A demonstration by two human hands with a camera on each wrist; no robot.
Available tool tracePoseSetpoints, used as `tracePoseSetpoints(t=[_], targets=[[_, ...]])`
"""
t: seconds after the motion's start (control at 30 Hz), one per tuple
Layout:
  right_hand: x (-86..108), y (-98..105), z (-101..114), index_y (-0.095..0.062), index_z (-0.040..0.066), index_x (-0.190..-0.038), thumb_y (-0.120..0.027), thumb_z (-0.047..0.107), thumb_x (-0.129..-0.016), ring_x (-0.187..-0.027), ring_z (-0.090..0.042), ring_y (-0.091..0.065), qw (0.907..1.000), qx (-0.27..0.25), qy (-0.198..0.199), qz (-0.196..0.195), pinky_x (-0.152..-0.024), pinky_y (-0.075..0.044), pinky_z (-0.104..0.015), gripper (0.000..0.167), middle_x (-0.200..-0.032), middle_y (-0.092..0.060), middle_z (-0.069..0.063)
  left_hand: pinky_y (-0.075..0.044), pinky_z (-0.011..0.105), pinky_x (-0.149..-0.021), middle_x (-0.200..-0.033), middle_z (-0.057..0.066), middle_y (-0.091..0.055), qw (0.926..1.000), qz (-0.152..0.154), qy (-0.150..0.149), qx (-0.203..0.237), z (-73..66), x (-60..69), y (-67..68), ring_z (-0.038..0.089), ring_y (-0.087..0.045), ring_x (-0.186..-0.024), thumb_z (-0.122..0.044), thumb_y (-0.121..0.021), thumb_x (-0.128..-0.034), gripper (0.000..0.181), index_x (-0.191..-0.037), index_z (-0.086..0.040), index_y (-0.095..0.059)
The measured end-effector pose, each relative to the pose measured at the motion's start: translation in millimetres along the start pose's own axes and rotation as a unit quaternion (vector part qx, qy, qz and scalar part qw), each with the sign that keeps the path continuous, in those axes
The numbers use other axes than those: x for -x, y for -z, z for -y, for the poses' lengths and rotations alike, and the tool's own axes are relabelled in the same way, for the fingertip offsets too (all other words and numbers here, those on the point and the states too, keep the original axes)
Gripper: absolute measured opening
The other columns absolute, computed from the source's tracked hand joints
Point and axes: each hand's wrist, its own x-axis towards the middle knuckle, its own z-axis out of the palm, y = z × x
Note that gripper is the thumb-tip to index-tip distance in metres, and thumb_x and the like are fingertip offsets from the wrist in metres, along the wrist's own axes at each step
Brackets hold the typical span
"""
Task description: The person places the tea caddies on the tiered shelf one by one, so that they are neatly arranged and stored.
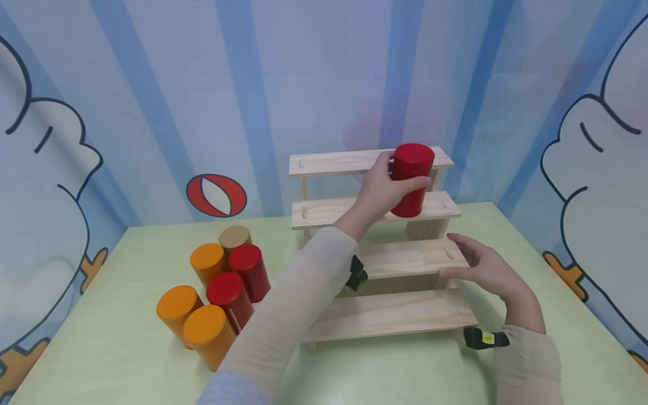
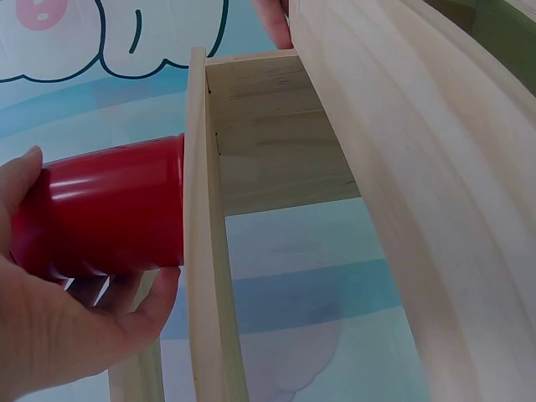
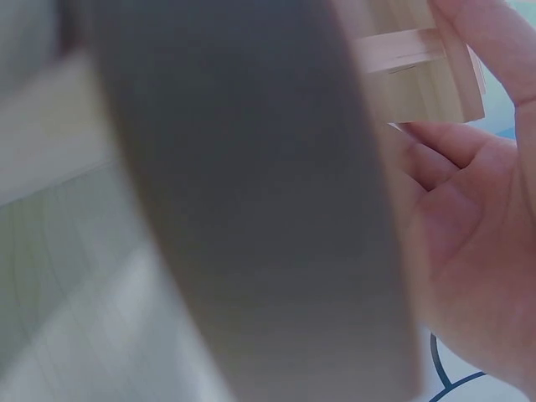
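My left hand (image 1: 378,188) grips a red cylindrical canister (image 1: 411,183), its thumb and fingers around the sides. The canister stands upright at the right part of the second-highest board of a wooden step shelf (image 1: 385,318). In the left wrist view, the base of the red canister (image 2: 109,209) meets the edge of a board. At the right end of a lower board, my right hand (image 1: 493,273) holds the shelf, thumb at the front and fingers behind. A blurred dark shape covers much of the right wrist view, where part of the right hand (image 3: 481,226) shows.
Left of the shelf, two red canisters (image 1: 226,289), several orange canisters (image 1: 179,304) and a tan-topped one (image 1: 235,236) stand grouped on the pale green table (image 1: 101,332). A blue striped backdrop (image 1: 324,84) with cartoon drawings rises behind the table.
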Motion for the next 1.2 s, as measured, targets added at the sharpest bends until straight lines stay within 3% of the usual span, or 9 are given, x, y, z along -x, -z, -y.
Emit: tracePoseSetpoints(t=[0.57,0.8,1.2], targets=[[0.4,-2.1,1.5,-0.017,0.006,-0.154,-0.074,0.037,-0.084,-0.136,-0.048,-0.031,0.9999,0.003,-0.010,0.002,-0.102,-0.031,-0.067,0.095,-0.152,-0.028,-0.028,-0.054,0.035,-0.084,-0.130,-0.001,-0.054,0.9995,-0.018,0.005,-0.026,1.3,0.9,-4.0,0.017,-0.052,-0.114,-0.029,-0.078,-0.0799,0.072,-0.139,-0.017,-0.040],[0.4,-1.5,1.7,-0.017,0.006,-0.154,-0.073,0.036,-0.085,-0.136,-0.048,-0.031,1.0000,0.005,-0.008,0.001,-0.102,-0.031,-0.067,0.094,-0.151,-0.028,-0.028,-0.054,0.033,-0.083,-0.127,-0.002,-0.055,0.9993,-0.032,-0.015,-0.012,4.1,2.1,-5.9,0.015,-0.054,-0.111,-0.030,-0.079,-0.0793,0.071,-0.138,-0.017,-0.043],[-0.3,-0.2,0.9,-0.017,0.006,-0.154,-0.073,0.035,-0.085,-0.136,-0.048,-0.031,1.0000,0.001,-0.006,0.004,-0.102,-0.031,-0.067,0.093,-0.151,-0.028,-0.028,-0.054,0.029,-0.079,-0.124,0.000,-0.055,0.9976,-0.052,-0.032,-0.032,7.1,3.8,-5.8,0.013,-0.054,-0.106,-0.031,-0.081,-0.0763,0.075,-0.139,-0.016,-0.042]])
